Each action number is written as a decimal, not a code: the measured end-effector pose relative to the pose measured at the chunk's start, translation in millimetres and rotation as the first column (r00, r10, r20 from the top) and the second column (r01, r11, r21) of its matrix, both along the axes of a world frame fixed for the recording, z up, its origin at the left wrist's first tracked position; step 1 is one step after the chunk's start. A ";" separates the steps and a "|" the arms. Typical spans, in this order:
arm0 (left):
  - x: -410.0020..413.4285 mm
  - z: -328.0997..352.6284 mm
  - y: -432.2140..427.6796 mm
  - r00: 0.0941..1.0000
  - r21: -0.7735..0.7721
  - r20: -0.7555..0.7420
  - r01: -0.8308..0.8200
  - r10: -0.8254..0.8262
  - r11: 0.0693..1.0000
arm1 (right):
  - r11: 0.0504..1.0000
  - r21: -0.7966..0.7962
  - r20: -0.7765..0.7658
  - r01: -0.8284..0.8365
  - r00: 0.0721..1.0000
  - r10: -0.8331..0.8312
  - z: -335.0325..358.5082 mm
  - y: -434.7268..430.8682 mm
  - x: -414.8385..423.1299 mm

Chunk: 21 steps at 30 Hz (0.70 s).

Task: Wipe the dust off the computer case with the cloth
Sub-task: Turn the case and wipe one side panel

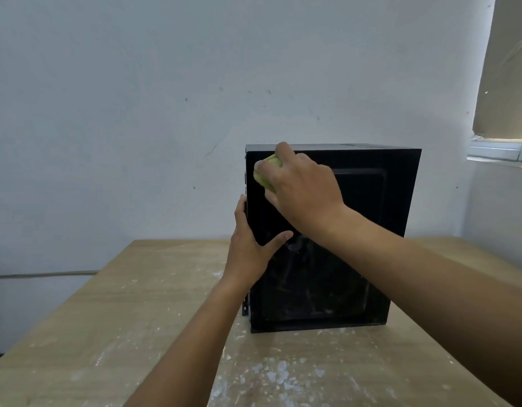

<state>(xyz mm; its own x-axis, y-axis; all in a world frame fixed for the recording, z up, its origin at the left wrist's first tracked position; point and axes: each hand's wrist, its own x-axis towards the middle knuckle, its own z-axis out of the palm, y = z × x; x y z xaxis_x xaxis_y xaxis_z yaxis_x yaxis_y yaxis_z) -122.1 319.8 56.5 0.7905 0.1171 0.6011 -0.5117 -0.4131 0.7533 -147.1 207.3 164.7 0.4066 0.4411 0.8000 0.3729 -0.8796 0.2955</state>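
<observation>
A black computer case (380, 230) stands upright on a wooden table (121, 318), its side panel facing me. My right hand (300, 189) grips a bunched yellow-green cloth (265, 171) and presses it against the panel's upper left corner. Most of the cloth is hidden under the fingers. My left hand (251, 245) holds the case by its left edge, thumb lying across the side panel and fingers wrapped behind the edge. Streaks of dust show on the lower part of the panel.
The table top carries white paint or plaster flecks (277, 374). A pale wall (136, 113) rises right behind the case. A window sill and a blind (503, 83) are at the upper right.
</observation>
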 end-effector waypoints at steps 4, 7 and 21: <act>2.2 0.3 0.7 1.000 0.027 -0.005 -0.022 0.022 0.999 | 0.994 -0.092 0.018 0.055 0.998 -0.053 -20.1 10.4 -1.6; 8.4 -2.0 2.5 0.997 0.132 0.009 -0.082 0.081 0.988 | 0.985 -0.162 -0.007 0.066 0.998 -0.068 -41.0 14.1 -9.8; -2.1 2.4 -1.1 1.000 -0.008 -0.016 -0.015 0.015 1.000 | 0.996 0.066 0.104 -0.051 0.994 0.044 3.0 12.7 12.0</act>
<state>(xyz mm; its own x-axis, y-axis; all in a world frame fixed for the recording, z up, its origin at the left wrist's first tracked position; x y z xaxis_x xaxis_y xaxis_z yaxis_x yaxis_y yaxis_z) -124.2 318.6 58.9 0.7982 0.1340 0.5873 -0.4930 -0.4148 0.7648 -135.2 219.9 167.7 0.3012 0.4009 0.8652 0.3861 -0.8809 0.2738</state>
